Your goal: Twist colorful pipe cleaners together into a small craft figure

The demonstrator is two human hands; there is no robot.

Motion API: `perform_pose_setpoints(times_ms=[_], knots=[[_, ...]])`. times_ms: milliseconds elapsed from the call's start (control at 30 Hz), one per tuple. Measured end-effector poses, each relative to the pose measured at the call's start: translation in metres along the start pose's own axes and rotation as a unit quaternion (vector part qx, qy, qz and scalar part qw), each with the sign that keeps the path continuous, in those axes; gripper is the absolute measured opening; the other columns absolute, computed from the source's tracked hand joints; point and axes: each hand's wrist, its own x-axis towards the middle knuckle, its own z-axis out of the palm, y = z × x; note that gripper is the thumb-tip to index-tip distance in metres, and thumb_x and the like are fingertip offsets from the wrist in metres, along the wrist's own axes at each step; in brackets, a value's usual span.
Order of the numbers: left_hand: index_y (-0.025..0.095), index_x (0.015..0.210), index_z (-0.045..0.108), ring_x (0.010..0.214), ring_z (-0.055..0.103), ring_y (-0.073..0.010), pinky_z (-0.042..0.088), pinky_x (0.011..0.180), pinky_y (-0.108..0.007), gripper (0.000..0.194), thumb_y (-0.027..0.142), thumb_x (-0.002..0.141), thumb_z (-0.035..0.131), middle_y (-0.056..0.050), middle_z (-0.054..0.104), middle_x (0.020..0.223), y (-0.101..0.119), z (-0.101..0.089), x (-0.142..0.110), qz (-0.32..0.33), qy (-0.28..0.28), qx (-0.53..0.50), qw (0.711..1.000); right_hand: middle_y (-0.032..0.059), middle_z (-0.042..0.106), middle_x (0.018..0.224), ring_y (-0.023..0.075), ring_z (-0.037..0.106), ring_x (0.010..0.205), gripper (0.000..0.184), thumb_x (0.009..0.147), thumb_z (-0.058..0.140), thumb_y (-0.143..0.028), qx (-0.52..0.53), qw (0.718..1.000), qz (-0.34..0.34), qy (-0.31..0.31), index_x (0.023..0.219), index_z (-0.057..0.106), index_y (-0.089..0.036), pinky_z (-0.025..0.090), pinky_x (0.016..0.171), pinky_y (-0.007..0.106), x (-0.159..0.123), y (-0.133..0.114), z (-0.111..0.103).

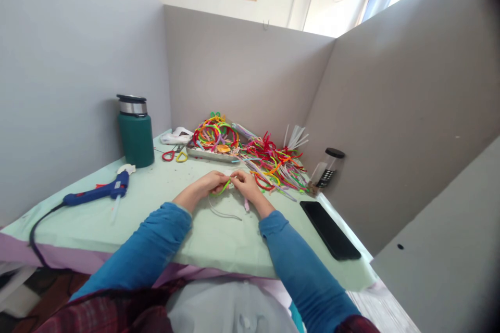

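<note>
Over the middle of the table, my left hand (211, 183) and my right hand (245, 184) meet fingertip to fingertip. Both are closed in a pinch on a bright green pipe cleaner (225, 188), whose lower part curves down beside my left fingers. Exactly how its ends lie between the fingertips is hidden. Below the hands a thin pale grey strand (225, 215) curls on the table; I cannot tell whether it joins the green one. A small pink piece (246, 205) lies by my right wrist.
A metal tray (213, 155) holds colourful pipe cleaner loops, with a loose pile of pipe cleaners (279, 158) beside it. At left stand a green bottle (136, 135) and a blue glue gun (99, 192). At right are a black phone (330, 230) and a clear bottle (327, 169). Grey partitions (250, 62) surround the table.
</note>
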Motion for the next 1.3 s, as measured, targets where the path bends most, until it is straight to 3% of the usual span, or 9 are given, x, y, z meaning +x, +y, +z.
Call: perform_pose_setpoints(times_ms=[333,533,667,833,1033,1133,1300], knots=[[0.016,0.063,0.052,0.03,0.028,-0.0061,0.018,0.036,-0.022,0.042,0.055,0.079,0.056,0.006,0.037,0.035,0.0,0.003,0.001,0.026,0.043,0.127,0.991,-0.0048,0.047,0.051,0.0121,0.042,0.05,0.014,0.075,0.056,-0.029,-0.025,1.0,0.007,-0.007,0.08,0.064,-0.019,0.034,0.052,0.024,0.001,0.003,0.001],[0.017,0.085,0.053,0.031,0.03,-0.0063,0.02,0.037,-0.02,0.02,0.035,0.08,0.06,0.01,0.038,0.039,0.007,0.005,-0.001,0.032,0.091,0.122,0.988,-0.0046,0.048,0.053,0.012,0.043,0.052,0.013,0.074,0.056,-0.027,-0.041,0.999,-0.003,-0.004,0.08,0.065,-0.02,0.033,0.053,0.023,0.002,0.008,0.002],[0.015,0.093,0.054,0.036,0.039,-0.0078,0.029,0.041,-0.02,0.017,0.021,0.078,0.058,0.009,0.046,0.046,0.004,0.004,0.001,0.058,0.091,0.152,0.982,-0.0048,0.05,0.054,0.0115,0.043,0.052,0.013,0.073,0.055,-0.025,-0.043,0.999,0.0,-0.003,0.08,0.064,-0.019,0.033,0.053,0.023,0.002,0.006,0.003],[0.016,0.087,0.061,0.061,0.056,-0.012,0.04,0.057,-0.021,0.017,0.016,0.07,0.06,0.001,0.063,0.066,-0.008,-0.004,0.011,0.172,0.143,0.304,0.926,-0.0052,0.049,0.053,0.0114,0.042,0.051,0.013,0.073,0.054,-0.024,-0.051,0.999,0.007,-0.005,0.08,0.064,-0.019,0.034,0.055,0.023,0.002,0.004,0.003],[0.017,0.082,0.066,0.069,0.058,-0.015,0.039,0.063,-0.023,0.015,0.025,0.071,0.059,-0.003,0.068,0.077,-0.008,-0.008,0.01,0.186,0.17,0.417,0.874,-0.0035,0.051,0.057,0.0121,0.045,0.055,0.013,0.072,0.054,-0.023,-0.041,0.999,-0.001,-0.002,0.079,0.064,-0.018,0.034,0.055,0.023,0.003,0.007,0.002],[0.017,0.082,0.066,0.069,0.057,-0.0153,0.038,0.063,-0.023,0.016,0.026,0.072,0.058,-0.003,0.067,0.076,-0.006,-0.007,0.008,0.198,0.17,0.436,0.861,-0.0037,0.05,0.056,0.012,0.045,0.054,0.012,0.073,0.055,-0.025,-0.021,1.0,0.0,-0.011,0.078,0.063,-0.018,0.034,0.054,0.023,0.004,0.009,0.002],[0.016,0.083,0.066,0.069,0.056,-0.0143,0.038,0.062,-0.023,0.016,0.025,0.073,0.057,-0.002,0.067,0.077,-0.004,-0.005,0.005,0.226,0.17,0.412,0.866,-0.0039,0.05,0.055,0.0122,0.044,0.053,0.011,0.075,0.054,-0.027,0.018,0.999,-0.003,-0.029,0.076,0.061,-0.018,0.035,0.055,0.024,0.005,0.009,0.0]])
